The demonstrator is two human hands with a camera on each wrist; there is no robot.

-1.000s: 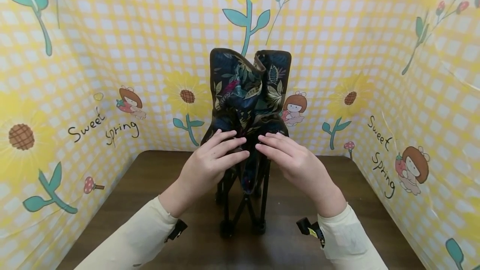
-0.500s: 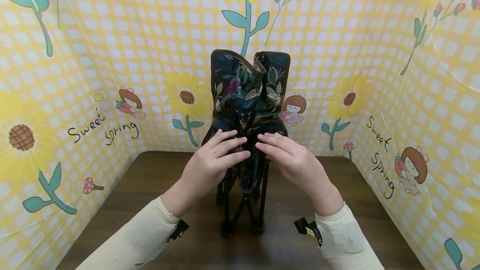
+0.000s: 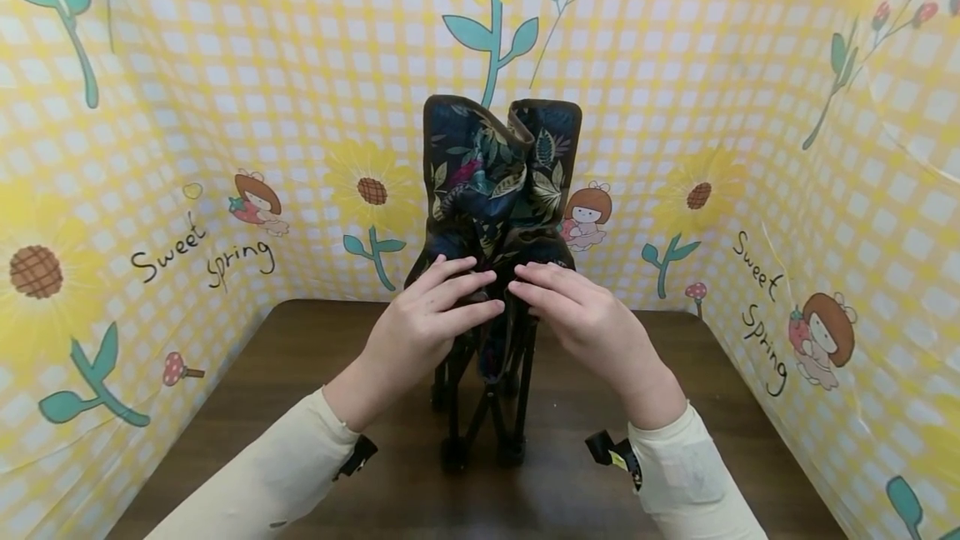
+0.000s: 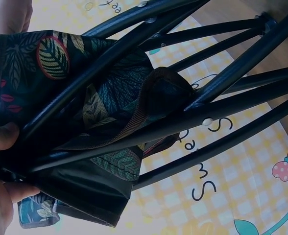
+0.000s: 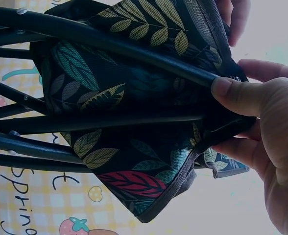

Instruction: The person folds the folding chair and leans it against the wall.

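A small folding chair (image 3: 480,173) stands upright at the middle of the table, its dark leaf-print fabric creased inward and its crossed black legs (image 3: 491,419) drawn close together. My left hand (image 3: 408,319) grips the front left of the seat; in the left wrist view, thumb and fingers close around the end of a black tube (image 4: 80,93). On the other side my right hand (image 3: 596,323) holds the front right corner, with the thumb (image 5: 225,88) pressed on a tube end in the right wrist view. Fingertips of both hands nearly meet over the seat, which they partly hide.
The chair's feet rest on a brown wooden table (image 3: 300,407). Around its back and sides hangs a yellow checked cloth (image 3: 637,90) with flowers and lettering. A black wrist camera (image 3: 615,452) shows at the right cuff, another (image 3: 358,457) at the left.
Both hands have drawn very slightly closer together, and the chair's front right foot has shifted a little left, towards the other front foot. The grips look the same.
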